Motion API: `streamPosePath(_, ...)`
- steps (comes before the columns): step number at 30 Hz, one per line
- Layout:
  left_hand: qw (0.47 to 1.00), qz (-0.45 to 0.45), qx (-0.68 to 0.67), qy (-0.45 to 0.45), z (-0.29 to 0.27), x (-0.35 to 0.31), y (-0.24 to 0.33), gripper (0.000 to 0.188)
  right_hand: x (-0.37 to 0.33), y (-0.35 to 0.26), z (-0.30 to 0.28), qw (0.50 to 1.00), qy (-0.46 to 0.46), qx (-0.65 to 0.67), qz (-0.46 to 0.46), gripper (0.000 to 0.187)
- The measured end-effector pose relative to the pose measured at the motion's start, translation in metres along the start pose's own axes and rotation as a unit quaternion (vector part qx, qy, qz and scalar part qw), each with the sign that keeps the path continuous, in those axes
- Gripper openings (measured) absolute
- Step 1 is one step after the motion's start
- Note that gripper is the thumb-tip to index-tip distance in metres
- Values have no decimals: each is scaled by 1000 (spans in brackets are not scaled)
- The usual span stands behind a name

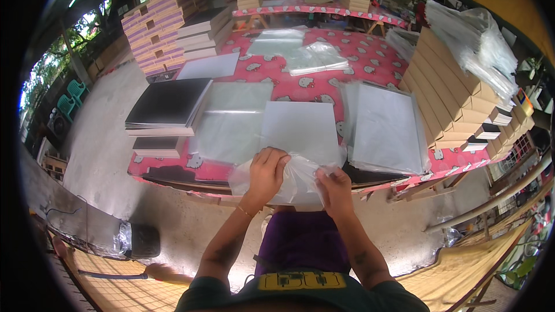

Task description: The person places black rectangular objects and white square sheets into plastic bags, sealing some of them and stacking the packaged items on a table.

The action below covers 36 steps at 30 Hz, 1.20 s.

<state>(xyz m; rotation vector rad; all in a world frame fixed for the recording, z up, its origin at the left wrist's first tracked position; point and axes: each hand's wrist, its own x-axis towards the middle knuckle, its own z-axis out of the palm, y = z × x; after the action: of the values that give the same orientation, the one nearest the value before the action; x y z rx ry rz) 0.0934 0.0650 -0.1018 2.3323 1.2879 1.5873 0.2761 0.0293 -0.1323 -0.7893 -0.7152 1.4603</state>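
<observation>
My left hand [267, 174] and my right hand [335, 189] are both closed, pinching the near end of a clear plastic bag [298, 182] at the table's front edge. The bag's film is bunched and creased between them. A white rectangular sheet or board [300, 124] lies flat just beyond my fingers. I cannot tell how much of it is inside the bag. Left of it lie flat clear plastic bags [231, 118]. To the right is a stack of white sheets in clear plastic [384, 127].
A stack with a black top [167, 104] stands at left, tall stacks of boxes [153, 32] behind it. Brown cartons [448, 89] topped with plastic bags [474, 40] rise at right. More bags [318, 58] lie on the pink patterned tablecloth [370, 52]. People work far back.
</observation>
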Motion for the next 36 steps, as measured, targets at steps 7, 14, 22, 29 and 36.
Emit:
streamPosePath(7,994,-90,47,36,-1,-5,-13,9,-8,18,15,991,-43,109,-71,11)
streamPosePath(14,978,-153,-131,52,-7,-3,39,18,-10,16,28,990,0,107,-87,6)
streamPosePath(22,947,-238,-169,131,-8,-24,-18,3,-26,2,13,985,-50,162,17,22)
streamPosePath(29,980,-148,105,-79,-47,-39,-33,16,-3,-37,-42,954,-189,231,34,40)
streamPosePath(36,946,165,-119,-252,-63,42,50,21,-40,-97,34,858,-428,-270,-91,50)
